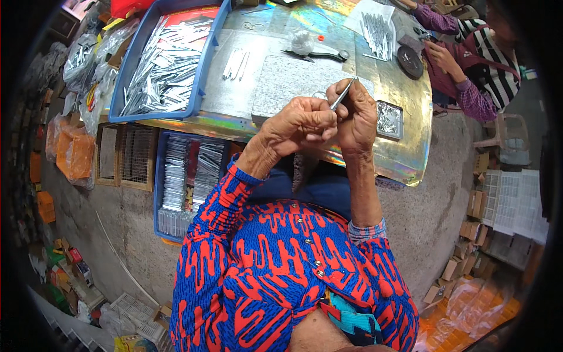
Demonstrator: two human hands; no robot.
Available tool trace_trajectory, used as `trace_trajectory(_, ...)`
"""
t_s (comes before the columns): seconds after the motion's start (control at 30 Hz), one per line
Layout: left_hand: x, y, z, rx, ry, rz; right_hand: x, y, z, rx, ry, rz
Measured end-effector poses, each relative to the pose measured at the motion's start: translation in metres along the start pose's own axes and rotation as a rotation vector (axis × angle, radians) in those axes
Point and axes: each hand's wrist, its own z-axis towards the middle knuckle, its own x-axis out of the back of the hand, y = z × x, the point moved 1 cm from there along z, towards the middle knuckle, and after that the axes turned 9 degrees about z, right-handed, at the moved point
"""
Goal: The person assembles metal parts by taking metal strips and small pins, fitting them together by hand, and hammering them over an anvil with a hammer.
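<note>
seen from above, a seated person's left hand (302, 123) and right hand (356, 114) meet over the near edge of a shiny table (404, 158), both pinching a thin metal strip (341, 95). it looks like mid-assembly; the next move likely calls for steady fingertip alignment. a blue tray (202, 76) of similar strips sits far left.

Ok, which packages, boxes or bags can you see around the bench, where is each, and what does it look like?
Blue tray: on the bench, left; rectangular, full of silver strips.
Blue crate: on the floor under the bench; silver packs stacked in rows.
Orange bags: floor, far left; clear plastic over orange.
Cardboard boxes: floor, right; small, brown.
White trays: right; flat, gridded.
No screens or signs.
</note>
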Motion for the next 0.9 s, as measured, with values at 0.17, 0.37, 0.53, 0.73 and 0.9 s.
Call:
trace_trajectory(0.17,-0.001,-0.003,-0.005,0.047,-0.022,-0.035,0.006,-0.002,0.004,-0.129,-0.105,-0.044)
trace_trajectory(0.37,0.048,0.027,-0.016,-0.236,0.477,0.541,0.021,-0.009,0.001,0.035,0.131,-0.447)
trace_trajectory(0.53,0.157,0.046,-0.008,-0.278,1.073,1.262,0.039,-0.013,-0.019,-0.001,0.195,-0.477)
trace_trajectory(0.73,0.189,0.042,0.014,-0.074,1.305,1.621,0.045,-0.02,-0.031,-0.013,0.208,-0.475)
trace_trajectory(0.9,0.182,0.036,0.0,-0.323,1.267,1.56,0.049,-0.021,-0.032,-0.039,0.201,-0.459)
